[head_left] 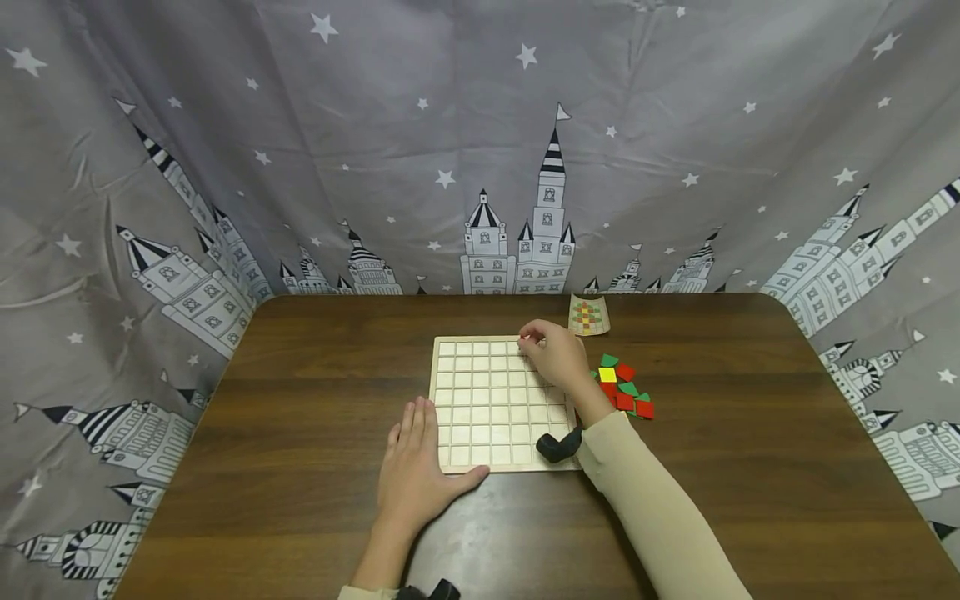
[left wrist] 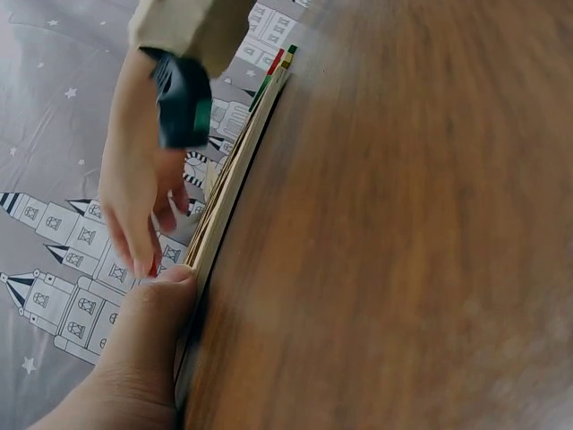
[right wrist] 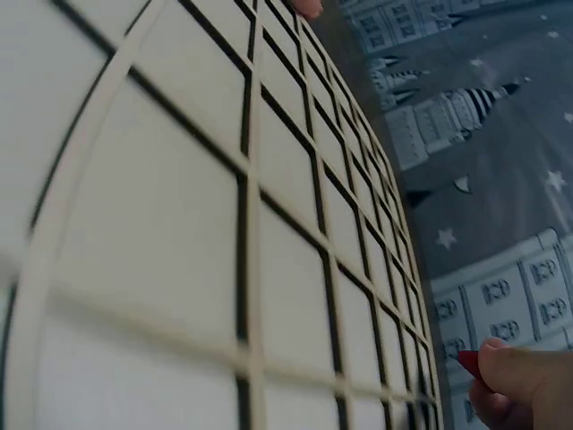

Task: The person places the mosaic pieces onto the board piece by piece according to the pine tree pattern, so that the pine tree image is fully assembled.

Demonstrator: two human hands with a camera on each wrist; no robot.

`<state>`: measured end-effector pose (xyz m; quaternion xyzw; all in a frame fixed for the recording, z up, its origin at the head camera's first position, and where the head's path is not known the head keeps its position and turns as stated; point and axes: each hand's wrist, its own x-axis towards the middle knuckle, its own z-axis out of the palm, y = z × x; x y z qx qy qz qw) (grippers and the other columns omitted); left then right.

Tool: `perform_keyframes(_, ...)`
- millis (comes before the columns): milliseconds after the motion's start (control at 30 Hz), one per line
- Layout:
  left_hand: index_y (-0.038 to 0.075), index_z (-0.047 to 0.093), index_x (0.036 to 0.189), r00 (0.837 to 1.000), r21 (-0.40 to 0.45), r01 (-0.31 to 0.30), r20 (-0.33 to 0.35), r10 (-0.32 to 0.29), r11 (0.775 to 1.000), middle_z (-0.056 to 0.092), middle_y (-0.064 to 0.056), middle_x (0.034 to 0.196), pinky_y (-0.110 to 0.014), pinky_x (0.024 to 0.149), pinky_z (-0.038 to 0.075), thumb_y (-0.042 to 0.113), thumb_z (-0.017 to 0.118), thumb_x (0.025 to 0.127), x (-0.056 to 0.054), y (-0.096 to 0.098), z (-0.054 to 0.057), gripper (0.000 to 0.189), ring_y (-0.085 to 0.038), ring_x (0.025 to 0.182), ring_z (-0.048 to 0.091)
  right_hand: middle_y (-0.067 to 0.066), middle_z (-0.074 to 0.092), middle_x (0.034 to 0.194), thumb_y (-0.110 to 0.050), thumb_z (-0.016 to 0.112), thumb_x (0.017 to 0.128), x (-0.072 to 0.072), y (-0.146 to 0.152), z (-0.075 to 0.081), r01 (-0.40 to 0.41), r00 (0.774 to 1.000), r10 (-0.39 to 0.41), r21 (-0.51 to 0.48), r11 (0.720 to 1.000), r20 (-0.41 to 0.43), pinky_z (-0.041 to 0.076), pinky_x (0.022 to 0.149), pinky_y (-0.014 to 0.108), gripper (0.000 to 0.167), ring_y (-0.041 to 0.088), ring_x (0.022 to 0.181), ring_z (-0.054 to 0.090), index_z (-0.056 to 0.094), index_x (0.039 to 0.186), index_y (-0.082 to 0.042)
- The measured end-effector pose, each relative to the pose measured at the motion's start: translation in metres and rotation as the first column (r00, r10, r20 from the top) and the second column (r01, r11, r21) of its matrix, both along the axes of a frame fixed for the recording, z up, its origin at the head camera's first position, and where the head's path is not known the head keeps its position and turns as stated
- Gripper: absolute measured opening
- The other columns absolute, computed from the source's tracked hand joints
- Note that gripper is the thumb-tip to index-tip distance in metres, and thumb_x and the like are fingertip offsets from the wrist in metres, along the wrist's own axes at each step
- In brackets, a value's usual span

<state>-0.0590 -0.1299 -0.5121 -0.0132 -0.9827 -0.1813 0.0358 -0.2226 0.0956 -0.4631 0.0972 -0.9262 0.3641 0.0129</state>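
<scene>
A pale wooden board (head_left: 481, 414) divided into square cells lies on the table. My left hand (head_left: 414, 483) rests at its front left corner, fingers straight along the left edge and the thumb on the front edge. Above the far right part of the board, my right hand (head_left: 561, 360) pinches a small red piece (right wrist: 469, 362) between thumb and fingertips. The piece's full shape is hidden by the fingers. Part of the board's right side is covered by the right hand and forearm.
Right of the board lies a loose pile of red, green and yellow pieces (head_left: 626, 402). A small pattern card (head_left: 589, 316) with coloured shapes is at the table's far edge. Behind the brown table (head_left: 757, 467) hangs a grey curtain (head_left: 465, 125) printed with castles and stars.
</scene>
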Motion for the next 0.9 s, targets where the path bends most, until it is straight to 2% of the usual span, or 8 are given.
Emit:
perform_keyframes(100, 0.002, 0.018, 0.158, 1.000, 0.002, 0.002, -0.012, -0.002, 1.000, 0.014, -0.014, 0.167, -0.052, 0.124, 0.017, 0.093, 0.051, 0.068, 0.000, 0.000, 0.000, 0.132, -0.031, 0.155, 0.013, -0.003, 0.072, 0.091, -0.027, 0.063, 0.098, -0.003, -0.015, -0.005, -0.005, 1.000, 0.005, -0.009, 1.000, 0.002, 0.044, 0.085, 0.042, 0.017, 0.018, 0.070, 0.058, 0.072, 0.108, -0.018)
perform_keyframes(233, 0.001, 0.019, 0.158, 1.000, -0.009, 0.006, -0.024, -0.006, 1.000, 0.016, -0.015, 0.166, -0.052, 0.124, 0.019, 0.093, 0.050, 0.068, 0.000, 0.000, 0.000, 0.132, -0.031, 0.155, 0.014, -0.004, 0.070, 0.087, -0.027, 0.065, 0.097, -0.005, -0.031, -0.012, 0.014, 1.000, -0.014, -0.020, 1.000, 0.005, 0.045, 0.083, 0.042, 0.017, 0.017, 0.066, 0.056, 0.073, 0.108, -0.018)
perform_keyframes(333, 0.001, 0.020, 0.157, 0.999, -0.021, 0.008, -0.034, -0.009, 1.000, 0.017, -0.016, 0.166, -0.052, 0.124, 0.020, 0.093, 0.050, 0.068, 0.000, 0.000, 0.000, 0.132, -0.031, 0.155, 0.015, -0.005, 0.069, 0.085, -0.028, 0.067, 0.095, -0.006, -0.040, -0.016, 0.040, 0.999, -0.040, -0.009, 0.999, -0.019, 0.044, 0.077, 0.039, 0.014, 0.015, 0.070, 0.059, 0.073, 0.104, -0.019)
perform_keyframes(533, 0.001, 0.017, 0.158, 1.000, -0.022, 0.009, -0.028, -0.009, 1.000, 0.015, -0.015, 0.166, -0.051, 0.124, 0.019, 0.094, 0.049, 0.068, 0.000, -0.001, 0.003, 0.133, -0.031, 0.155, 0.014, -0.005, 0.069, 0.081, -0.029, 0.069, 0.094, -0.006, -0.048, -0.019, 0.053, 0.996, -0.051, 0.034, 0.998, -0.074, 0.040, 0.079, 0.039, 0.012, 0.017, 0.076, 0.061, 0.074, 0.098, -0.019)
perform_keyframes(900, 0.001, 0.015, 0.158, 1.000, -0.005, 0.006, -0.001, -0.006, 1.000, 0.014, -0.015, 0.166, -0.051, 0.125, 0.017, 0.092, 0.052, 0.068, -0.001, 0.001, 0.003, 0.133, -0.030, 0.155, 0.013, -0.001, 0.069, 0.095, -0.032, 0.069, 0.093, -0.004, -0.050, -0.022, 0.040, 0.995, -0.025, 0.149, 0.988, -0.098, 0.045, 0.078, 0.039, 0.018, 0.021, 0.088, 0.062, 0.075, 0.102, -0.016)
